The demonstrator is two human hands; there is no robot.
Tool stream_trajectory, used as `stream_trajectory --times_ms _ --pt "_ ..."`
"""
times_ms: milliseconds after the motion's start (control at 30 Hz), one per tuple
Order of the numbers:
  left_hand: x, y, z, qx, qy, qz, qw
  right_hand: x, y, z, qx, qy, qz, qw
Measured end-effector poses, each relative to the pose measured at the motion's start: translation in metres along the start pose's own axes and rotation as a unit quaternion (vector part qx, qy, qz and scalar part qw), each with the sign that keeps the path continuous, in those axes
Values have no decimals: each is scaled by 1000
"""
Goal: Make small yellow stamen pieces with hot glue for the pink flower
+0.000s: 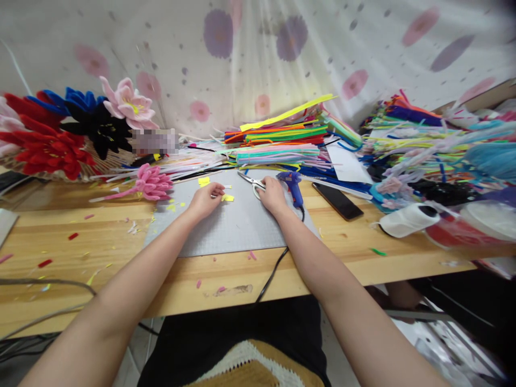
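Pale curtain (173,59) with pink and purple flower prints hangs behind the wooden surface (350,252). On this surface lies a grey mat (229,231), and both hands are over it.

The right hand (274,194) has its grip closed on the scissors (245,177); their light handle is at the fingers, and the blades point to the left and away from the person. The left hand (207,199) is at the left part of the mat, with its grip narrow and its fingers bent. One yellow piece (228,198) is just beside these fingertips, but I cannot tell if they hold it. Another yellow piece (203,181) lies on the mat, behind the left hand.

Just beside the right hand, on its right side, is a blue glue gun (295,189), and farther right a dark phone (339,201) lies on the wood. To the left of the mat there is a pink flower (151,184) with its stem toward the left. Behind the mat are piled coloured fuzzy sticks (278,134). At the far left stand bigger flowers, such as a red flower (52,145) and a black flower (102,131).
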State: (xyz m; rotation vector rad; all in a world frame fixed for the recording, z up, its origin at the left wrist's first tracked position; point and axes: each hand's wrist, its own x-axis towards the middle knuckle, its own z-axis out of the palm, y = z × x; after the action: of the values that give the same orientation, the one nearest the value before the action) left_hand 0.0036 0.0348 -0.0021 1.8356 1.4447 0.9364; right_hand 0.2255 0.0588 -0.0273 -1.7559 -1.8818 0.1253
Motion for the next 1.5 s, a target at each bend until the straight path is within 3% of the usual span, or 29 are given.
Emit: stream_trajectory --times_ms 133,367,567,767,1000,1233,1333,1400,1500 --pt "0 0 0 10 -1 6 1000 0 0 -1 -4 0 1 1000" --pt "-3 3 1 -61 19 -16 998 -3 -2 -1 -9 8 2 1000" --pt "-9 5 8 -127 29 -41 991 -9 -21 -12 54 75 -49 995" --pt "-11 3 15 -207 43 -89 973 -24 -59 -5 189 -73 -178 963" --pt "-12 1 9 -262 125 -90 953 -30 -66 4 164 -86 -187 965" --pt "-20 3 0 -283 123 -83 948 -33 -70 13 126 -108 -235 958" --pt "-34 9 -1 -235 64 -22 970 -32 -70 15 113 -82 -226 964" --pt "-46 15 1 -139 -41 55 988 -31 -68 15 120 -73 -209 968" --pt "-60 19 8 17 -171 143 975 -28 -65 15 153 -53 -172 972"
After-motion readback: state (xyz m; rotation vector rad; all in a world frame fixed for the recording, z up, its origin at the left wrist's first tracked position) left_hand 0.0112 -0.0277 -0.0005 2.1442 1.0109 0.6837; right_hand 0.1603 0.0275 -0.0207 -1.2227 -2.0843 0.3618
